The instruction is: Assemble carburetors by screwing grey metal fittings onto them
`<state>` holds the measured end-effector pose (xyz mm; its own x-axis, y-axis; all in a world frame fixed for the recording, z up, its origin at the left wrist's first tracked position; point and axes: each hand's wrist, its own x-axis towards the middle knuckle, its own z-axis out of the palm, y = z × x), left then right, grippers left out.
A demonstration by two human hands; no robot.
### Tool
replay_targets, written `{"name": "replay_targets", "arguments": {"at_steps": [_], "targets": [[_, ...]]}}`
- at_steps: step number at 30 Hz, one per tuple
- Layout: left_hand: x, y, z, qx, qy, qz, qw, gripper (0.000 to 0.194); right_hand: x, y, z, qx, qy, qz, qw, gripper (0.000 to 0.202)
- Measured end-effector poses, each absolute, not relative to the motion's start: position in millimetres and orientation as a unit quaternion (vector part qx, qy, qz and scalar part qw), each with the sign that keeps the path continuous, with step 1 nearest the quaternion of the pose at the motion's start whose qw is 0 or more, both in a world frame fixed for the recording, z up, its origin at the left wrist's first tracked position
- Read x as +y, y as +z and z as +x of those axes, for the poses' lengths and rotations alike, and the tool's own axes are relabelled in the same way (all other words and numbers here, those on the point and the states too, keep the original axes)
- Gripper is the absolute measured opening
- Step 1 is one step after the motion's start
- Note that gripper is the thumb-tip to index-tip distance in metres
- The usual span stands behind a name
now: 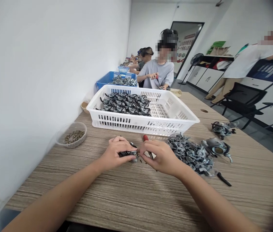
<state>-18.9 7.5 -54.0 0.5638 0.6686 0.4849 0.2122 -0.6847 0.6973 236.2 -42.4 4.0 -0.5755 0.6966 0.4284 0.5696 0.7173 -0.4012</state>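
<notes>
My left hand [118, 152] is closed around a small grey metal part with black pieces [133, 154], holding it low over the table. At the right side of that part, my right hand [159, 155] has its thumb and fingertips pinched together. Whatever sits in the pinch is too small to make out. A red-handled screwdriver [145, 138] shows just behind the right hand, its shaft partly hidden by the fingers. A few tiny brass-coloured screws [140, 160] lie on the wood between my hands.
A white crate [143, 125] holds rows of metal parts with black hoses. Left stands a clear tub [71, 135] of small screws. To the right are a heap of grey metal pieces [191, 154], larger metal assemblies [217, 148] and a black tube [223, 179]. A co-worker [159, 72] sits opposite.
</notes>
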Motion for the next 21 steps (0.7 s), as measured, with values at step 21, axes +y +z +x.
{"name": "replay_targets", "arguments": {"at_steps": [21], "targets": [[-4,-36,-11,0.266,0.505,0.621,0.537,0.019,-13,52,235,-0.853,0.282,-0.277,0.342,0.022]]}}
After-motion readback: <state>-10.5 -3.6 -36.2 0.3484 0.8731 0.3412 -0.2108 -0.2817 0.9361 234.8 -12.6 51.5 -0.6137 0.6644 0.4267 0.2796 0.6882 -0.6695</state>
